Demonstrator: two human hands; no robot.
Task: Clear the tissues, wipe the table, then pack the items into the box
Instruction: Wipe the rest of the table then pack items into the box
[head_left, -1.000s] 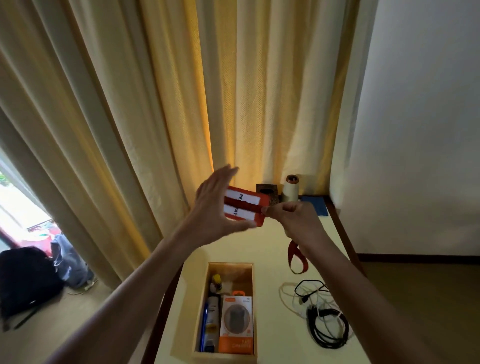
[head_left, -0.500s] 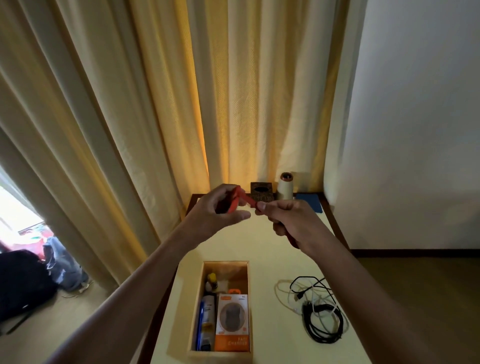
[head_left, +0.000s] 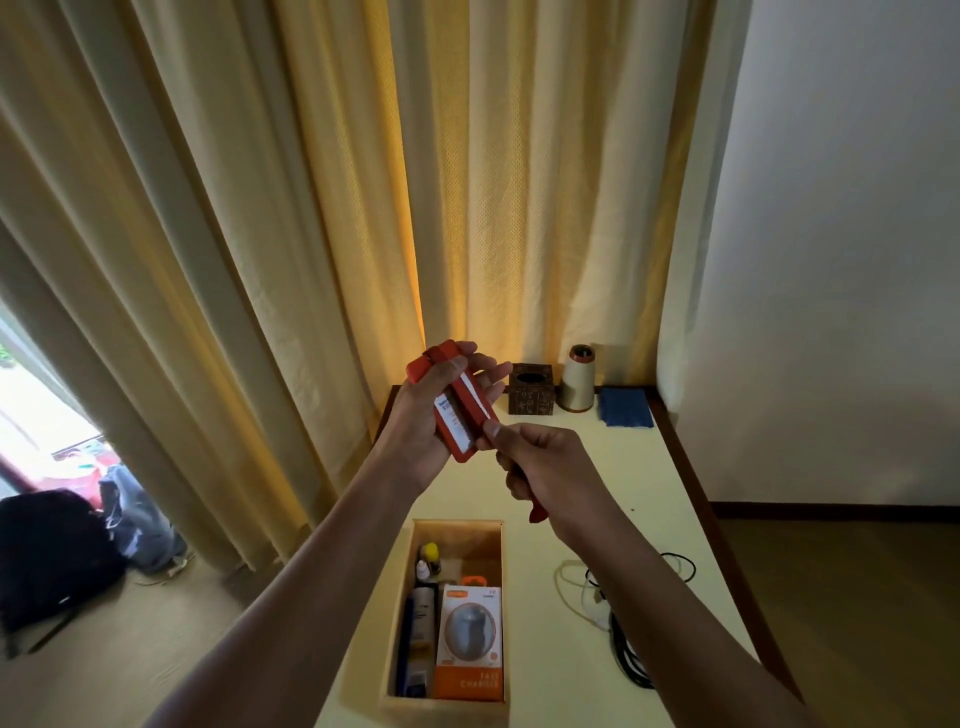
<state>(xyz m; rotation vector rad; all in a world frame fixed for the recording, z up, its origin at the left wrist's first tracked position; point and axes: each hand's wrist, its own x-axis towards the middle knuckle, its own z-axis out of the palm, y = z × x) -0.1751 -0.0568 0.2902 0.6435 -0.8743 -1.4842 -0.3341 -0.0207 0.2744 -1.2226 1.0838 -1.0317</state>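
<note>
Tag (head_left: 460, 413) sits gripped in the left hand (head_left: 418, 436); the right hand (head_left: 543, 467) pinches its corner. Box (head_left: 457, 531) lies at six o'clock.

Pale yellow curtains (head_left: 311, 234) are hanging in long folds from 9 o'clock round to 1 o'clock, glowing warmer at 12 o'clock where light is coming through the weave. A plain white wall (head_left: 841, 234) is filling the side from 1 to 3 o'clock, with a dark skirting board (head_left: 831, 510) running along its foot. Brown floor (head_left: 857, 597) is showing below that at 4 o'clock. At 9 o'clock daylight (head_left: 36, 415) is coming in past the curtain edge. At 8 o'clock a black backpack (head_left: 47, 561) is lying on the floor, a grey bag (head_left: 137, 519) sitting just beside it.
</note>
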